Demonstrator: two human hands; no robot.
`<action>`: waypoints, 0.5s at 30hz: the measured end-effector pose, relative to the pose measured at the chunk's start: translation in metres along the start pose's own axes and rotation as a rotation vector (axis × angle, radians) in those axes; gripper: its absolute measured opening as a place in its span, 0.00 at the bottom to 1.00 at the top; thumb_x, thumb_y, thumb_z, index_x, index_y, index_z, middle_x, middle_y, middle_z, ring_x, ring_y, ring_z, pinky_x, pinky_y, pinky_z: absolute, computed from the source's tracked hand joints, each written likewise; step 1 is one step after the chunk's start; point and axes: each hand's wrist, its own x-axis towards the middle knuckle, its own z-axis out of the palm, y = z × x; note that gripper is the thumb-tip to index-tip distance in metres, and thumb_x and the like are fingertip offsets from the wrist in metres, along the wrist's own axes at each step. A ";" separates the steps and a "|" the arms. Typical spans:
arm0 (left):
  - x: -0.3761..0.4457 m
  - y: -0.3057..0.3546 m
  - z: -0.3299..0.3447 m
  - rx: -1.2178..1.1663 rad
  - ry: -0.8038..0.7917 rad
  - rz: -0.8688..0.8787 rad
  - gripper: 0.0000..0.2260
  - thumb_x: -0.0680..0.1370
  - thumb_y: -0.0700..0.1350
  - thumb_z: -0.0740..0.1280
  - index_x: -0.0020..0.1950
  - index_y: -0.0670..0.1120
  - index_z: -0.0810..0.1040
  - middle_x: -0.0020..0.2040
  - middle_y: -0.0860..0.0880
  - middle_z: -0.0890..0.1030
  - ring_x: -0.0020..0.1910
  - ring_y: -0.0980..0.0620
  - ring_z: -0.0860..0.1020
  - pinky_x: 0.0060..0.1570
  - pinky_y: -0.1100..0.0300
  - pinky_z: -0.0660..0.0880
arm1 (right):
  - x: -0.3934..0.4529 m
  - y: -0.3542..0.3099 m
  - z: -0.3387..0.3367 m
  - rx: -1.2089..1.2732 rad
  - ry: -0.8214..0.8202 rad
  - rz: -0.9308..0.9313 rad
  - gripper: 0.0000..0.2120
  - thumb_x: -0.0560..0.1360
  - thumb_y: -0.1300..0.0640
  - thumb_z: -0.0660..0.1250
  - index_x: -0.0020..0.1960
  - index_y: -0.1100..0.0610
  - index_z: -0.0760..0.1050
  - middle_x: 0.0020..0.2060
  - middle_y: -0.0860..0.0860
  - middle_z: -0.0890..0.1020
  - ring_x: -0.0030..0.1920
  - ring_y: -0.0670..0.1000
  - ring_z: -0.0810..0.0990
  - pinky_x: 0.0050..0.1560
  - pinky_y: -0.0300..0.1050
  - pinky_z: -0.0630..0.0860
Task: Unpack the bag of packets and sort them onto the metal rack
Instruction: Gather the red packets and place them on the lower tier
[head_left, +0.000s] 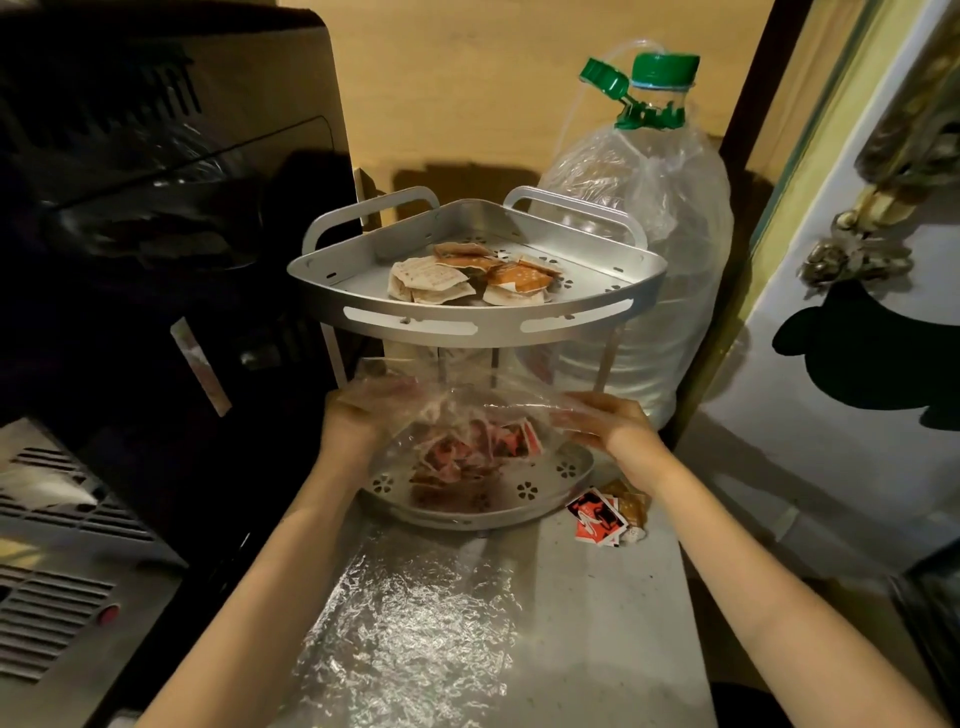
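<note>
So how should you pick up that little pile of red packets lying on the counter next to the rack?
Pinch the red packets from above by their outer edges, coming in from the right, probably. They lie flat and loose on the counter, with the rack's lower shelf close on their left, so that side is crowded.

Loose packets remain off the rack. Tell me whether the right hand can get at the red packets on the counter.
Probably yes: the red packets lie uncovered beside the right hand, though it would first have to release the bag.
</note>
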 end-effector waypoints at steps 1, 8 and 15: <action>0.001 -0.004 -0.004 0.021 0.029 0.024 0.04 0.72 0.30 0.65 0.45 0.36 0.78 0.41 0.40 0.81 0.39 0.54 0.83 0.32 0.63 0.75 | -0.001 -0.001 0.000 -0.007 -0.016 -0.006 0.14 0.72 0.66 0.67 0.58 0.62 0.76 0.48 0.56 0.83 0.48 0.50 0.82 0.43 0.34 0.79; -0.018 -0.044 -0.008 0.108 -0.253 0.026 0.15 0.67 0.32 0.72 0.46 0.50 0.77 0.39 0.60 0.83 0.41 0.62 0.80 0.39 0.73 0.74 | -0.005 -0.003 -0.002 -0.040 -0.027 -0.042 0.10 0.74 0.67 0.63 0.54 0.61 0.78 0.41 0.50 0.85 0.41 0.47 0.84 0.42 0.37 0.80; -0.019 -0.057 -0.008 0.146 -0.112 0.053 0.11 0.71 0.31 0.67 0.46 0.45 0.82 0.29 0.62 0.82 0.39 0.60 0.80 0.36 0.77 0.72 | -0.002 0.000 0.004 -0.033 0.115 0.021 0.06 0.71 0.64 0.69 0.47 0.55 0.78 0.44 0.51 0.82 0.51 0.54 0.81 0.56 0.46 0.77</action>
